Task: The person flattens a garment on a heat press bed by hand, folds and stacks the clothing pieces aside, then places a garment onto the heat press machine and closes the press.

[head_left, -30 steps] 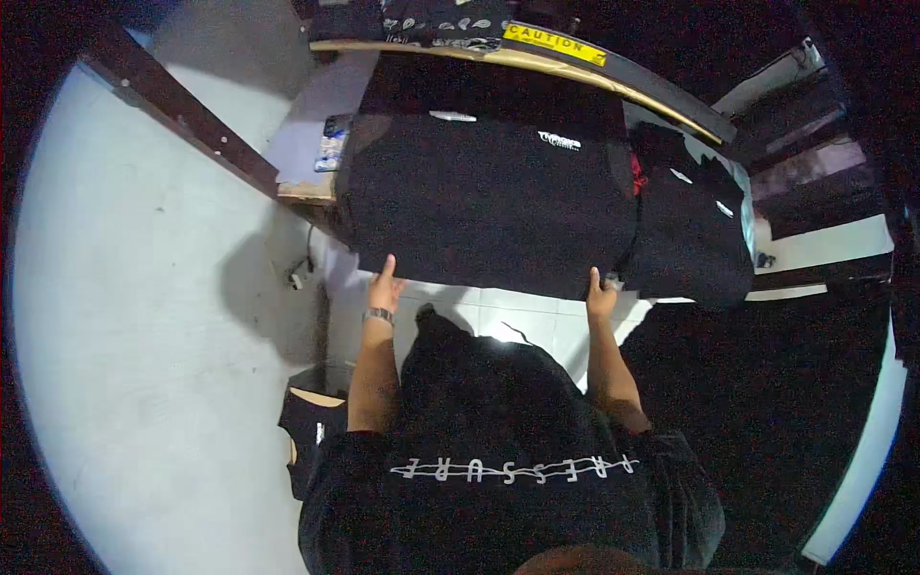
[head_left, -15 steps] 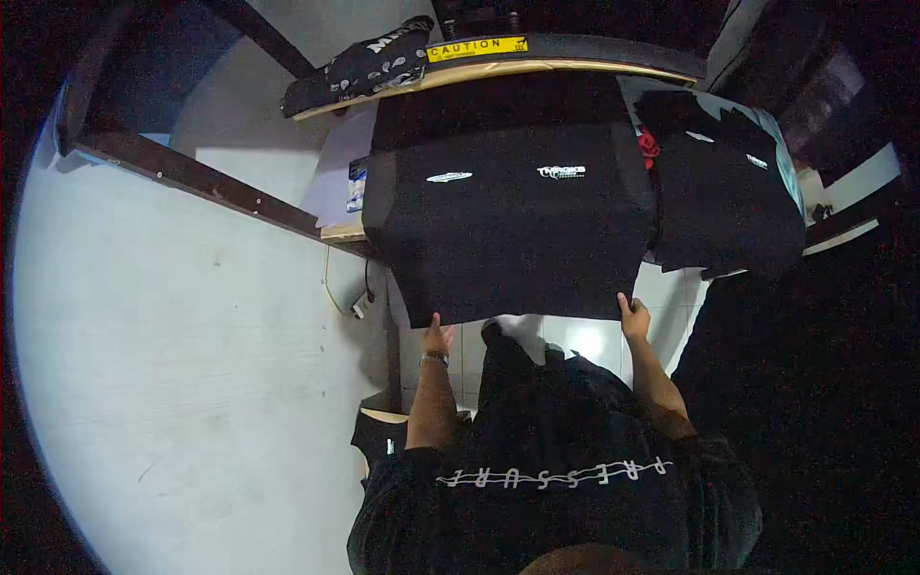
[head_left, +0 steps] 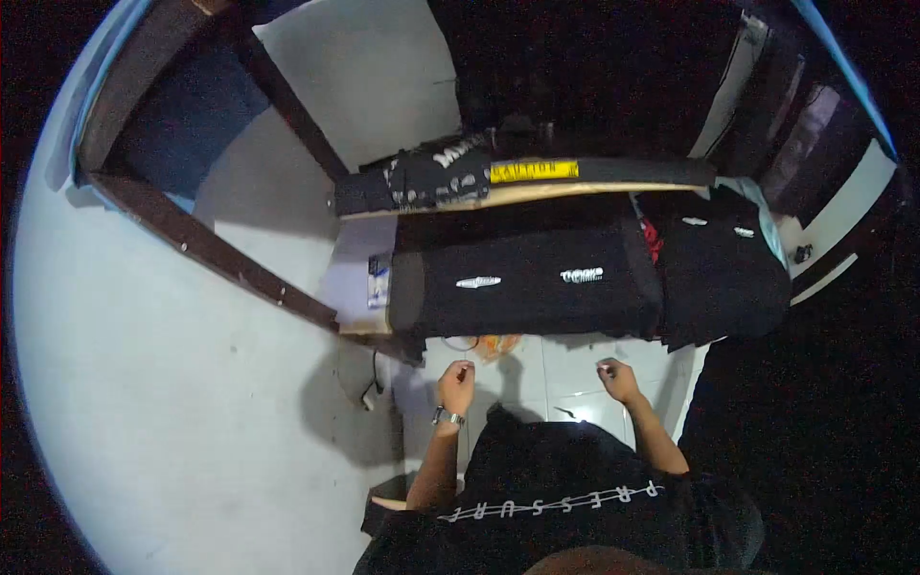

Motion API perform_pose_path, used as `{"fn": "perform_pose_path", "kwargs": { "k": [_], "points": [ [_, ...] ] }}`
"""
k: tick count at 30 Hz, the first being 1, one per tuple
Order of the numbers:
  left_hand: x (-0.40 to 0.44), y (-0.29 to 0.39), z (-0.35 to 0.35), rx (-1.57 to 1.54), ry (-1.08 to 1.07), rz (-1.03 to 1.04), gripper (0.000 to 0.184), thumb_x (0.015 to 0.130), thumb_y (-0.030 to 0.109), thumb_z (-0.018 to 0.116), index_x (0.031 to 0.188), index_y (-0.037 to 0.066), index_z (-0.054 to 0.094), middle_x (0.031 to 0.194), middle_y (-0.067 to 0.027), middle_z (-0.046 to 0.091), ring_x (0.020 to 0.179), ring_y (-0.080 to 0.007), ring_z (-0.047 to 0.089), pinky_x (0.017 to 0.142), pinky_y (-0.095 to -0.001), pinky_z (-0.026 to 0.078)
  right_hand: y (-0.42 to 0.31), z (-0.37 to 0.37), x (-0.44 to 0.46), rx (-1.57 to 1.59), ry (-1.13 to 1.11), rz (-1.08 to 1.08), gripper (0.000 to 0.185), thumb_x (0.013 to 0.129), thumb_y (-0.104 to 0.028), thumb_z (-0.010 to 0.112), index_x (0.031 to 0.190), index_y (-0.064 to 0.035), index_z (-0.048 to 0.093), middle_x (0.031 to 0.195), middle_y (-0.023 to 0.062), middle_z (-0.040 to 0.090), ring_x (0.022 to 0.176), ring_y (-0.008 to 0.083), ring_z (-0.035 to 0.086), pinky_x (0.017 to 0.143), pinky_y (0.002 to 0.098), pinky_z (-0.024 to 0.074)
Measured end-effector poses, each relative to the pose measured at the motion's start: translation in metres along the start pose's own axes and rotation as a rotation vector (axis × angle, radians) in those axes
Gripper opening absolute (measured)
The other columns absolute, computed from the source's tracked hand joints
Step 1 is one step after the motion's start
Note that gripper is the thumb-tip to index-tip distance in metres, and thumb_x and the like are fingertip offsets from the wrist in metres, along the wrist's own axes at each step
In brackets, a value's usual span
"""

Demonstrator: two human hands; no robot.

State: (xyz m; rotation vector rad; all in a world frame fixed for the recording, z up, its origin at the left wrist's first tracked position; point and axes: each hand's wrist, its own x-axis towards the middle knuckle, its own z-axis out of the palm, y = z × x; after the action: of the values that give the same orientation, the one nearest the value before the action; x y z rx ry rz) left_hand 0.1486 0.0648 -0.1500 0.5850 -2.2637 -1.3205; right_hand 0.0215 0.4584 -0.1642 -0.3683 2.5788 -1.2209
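A black garment [head_left: 537,309] with two small white prints lies spread over the worktable in front of me, its near edge hanging at the table's front. My left hand [head_left: 457,385], with a metal watch above it, is in the air just short of that edge. Its fingers are curled in and I see nothing in them. To the right, my right hand [head_left: 618,379] is likewise off the fabric, fingers bent together around nothing visible. A second black garment [head_left: 724,278] with white prints lies beside the first on the right.
Behind the garments runs a dark bar with a yellow caution label [head_left: 534,172]. A folded black patterned cloth [head_left: 436,177] lies at its left end. Red cloth [head_left: 653,241] shows between the two garments. An orange item [head_left: 498,346] is on the tiled floor under the table.
Both hands have let go of the garment's near edge and drawn back from it. The fabric, held out toward me before, now hangs at the table. My view has tilted upward.
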Motion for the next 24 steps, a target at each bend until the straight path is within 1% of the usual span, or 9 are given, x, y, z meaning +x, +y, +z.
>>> {"fn": "perform_pose_path", "kwargs": {
  "k": [2,4,8,9,10,13,14,19,24],
  "points": [
    [0.044,0.062,-0.01,0.132,-0.049,0.18,0.018,0.087,0.017,0.069,0.102,0.007,0.07,0.087,-0.0115,0.066,0.079,-0.0264,0.065,0.071,-0.0389,0.053,-0.088,-0.011,0.019,-0.15,0.217,-0.035,0.024,0.086,-0.024,0.068,0.1,-0.0049,0.069,0.079,0.0142,0.07,0.067,0.0287,0.067,0.068,0.0407,0.0528],
    [0.084,0.111,-0.014,0.256,0.003,0.382,0.028,0.086,0.025,0.07,0.107,0.008,0.069,0.109,-0.0144,0.063,0.101,-0.0346,0.059,0.09,-0.0463,0.048,-0.121,-0.007,0.052,-0.209,0.435,-0.367,0.02,0.084,-0.022,0.069,0.098,-0.0074,0.069,0.079,0.0113,0.066,0.069,0.0263,0.064,0.067,0.0384,0.0499],
    [0.14,0.143,0.013,0.493,-0.147,0.481,0.065,0.089,0.042,0.065,0.14,0.006,0.048,0.151,-0.0217,0.035,0.139,-0.0448,0.032,0.11,-0.0572,0.031,-0.212,-0.006,0.087,-0.488,0.556,-0.403,0.046,0.083,-0.037,0.068,0.121,-0.0113,0.064,0.118,0.0141,0.061,0.111,0.03,0.055,0.096,0.0479,0.0396],
    [0.15,0.134,0.026,0.505,-0.22,0.517,0.076,0.089,0.048,0.062,0.148,0.006,0.038,0.159,-0.0215,0.024,0.145,-0.0465,0.022,0.114,-0.0587,0.025,-0.207,0.003,0.101,-0.541,0.504,-0.362,0.062,0.086,-0.047,0.064,0.136,-0.0124,0.054,0.138,0.0189,0.049,0.127,0.0376,0.045,0.107,0.0576,0.0288],
    [0.156,0.136,0.033,0.539,-0.254,0.538,0.08,0.09,0.051,0.059,0.151,0.006,0.034,0.16,-0.0215,0.022,0.146,-0.0457,0.021,0.116,-0.0582,0.02,-0.204,0.011,0.113,-0.66,0.433,-0.239,0.07,0.09,-0.057,0.054,0.145,-0.0152,0.046,0.152,0.02,0.036,0.14,0.0417,0.032,0.113,0.0628,0.0186],
    [0.169,0.106,0.059,0.65,-0.425,0.468,0.085,0.092,0.062,0.048,0.153,0.006,0.031,0.16,-0.0203,0.023,0.147,-0.0421,0.02,0.118,-0.0566,0.015,-0.195,0.013,0.136,-0.741,0.141,-0.024,0.08,0.093,-0.07,0.034,0.156,-0.0219,0.026,0.164,0.0152,0.015,0.15,0.0431,0.011,0.115,0.068,0.0054],
    [0.168,0.113,0.055,0.689,-0.453,0.462,0.083,0.093,0.061,0.046,0.153,0.006,0.03,0.162,-0.0183,0.021,0.149,-0.0406,0.015,0.12,-0.0555,0.012,-0.194,0.009,0.137,-0.714,0.067,-0.014,0.081,0.093,-0.072,0.03,0.158,-0.0227,0.022,0.164,0.0156,0.013,0.15,0.0438,0.009,0.114,0.0684,0.0041],
    [0.17,0.107,0.056,0.69,-0.444,0.484,0.086,0.09,0.064,0.049,0.153,0.008,0.031,0.161,-0.0203,0.022,0.148,-0.0413,0.017,0.119,-0.0572,0.013,-0.201,-0.007,0.138,-0.692,-0.007,-0.038,0.083,0.09,-0.073,0.036,0.156,-0.0232,0.027,0.163,0.0174,0.015,0.149,0.044,0.01,0.113,0.07,0.0054],
    [0.185,0.114,0.051,0.761,-0.415,0.358,0.099,0.084,0.075,0.049,0.155,0.01,0.028,0.163,-0.0204,0.014,0.149,-0.0414,0.013,0.118,-0.0609,0.01,-0.17,-0.026,0.172,-0.653,0.196,-0.067,0.081,0.09,-0.071,0.04,0.154,-0.0238,0.031,0.162,0.0184,0.017,0.149,0.0433,0.012,0.113,0.0703,0.005]
  ]
}}
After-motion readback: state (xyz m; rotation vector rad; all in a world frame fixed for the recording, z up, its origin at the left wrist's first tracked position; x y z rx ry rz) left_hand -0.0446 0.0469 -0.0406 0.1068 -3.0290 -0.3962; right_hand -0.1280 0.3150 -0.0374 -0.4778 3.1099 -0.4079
